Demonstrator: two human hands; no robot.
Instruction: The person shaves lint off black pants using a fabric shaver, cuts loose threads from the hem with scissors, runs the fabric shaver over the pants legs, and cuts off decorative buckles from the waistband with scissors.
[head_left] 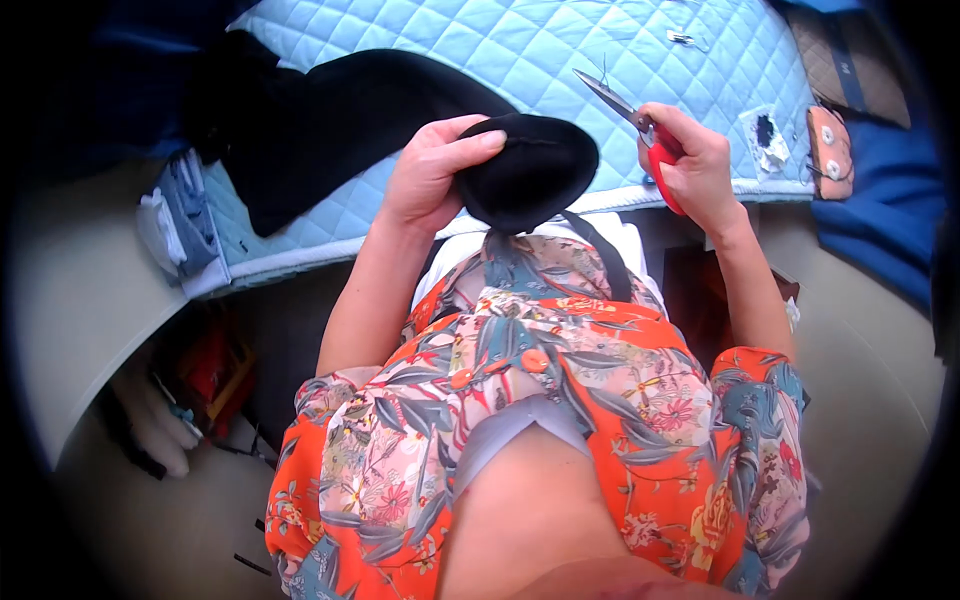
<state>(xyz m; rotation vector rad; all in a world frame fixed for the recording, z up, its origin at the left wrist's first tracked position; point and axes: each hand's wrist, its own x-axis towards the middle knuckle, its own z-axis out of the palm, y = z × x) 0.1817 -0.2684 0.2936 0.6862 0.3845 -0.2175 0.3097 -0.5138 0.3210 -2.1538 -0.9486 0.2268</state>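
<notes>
My left hand (432, 172) is closed on a black cup-shaped cloth piece (530, 172), thumb on top near a seam along its upper edge. A dark strap (602, 255) runs down below the cloth over my lap; whether the two are joined I cannot tell. In my right hand (696, 165) are scissors (625, 108) with red handles, their blades pointing up and left, apart from the cloth. The blades look closed, and a bit of dark thread (603, 72) shows at their tip. Behind my left hand lies a larger black cloth (330, 110).
A light blue quilted cover (450, 38) spreads in front of me. On it lie a small white clip-like item (682, 38) and a white scrap with a black patch (766, 140). An orange pouch (830, 153) sits at the right edge, folded cloths (185, 215) at the left.
</notes>
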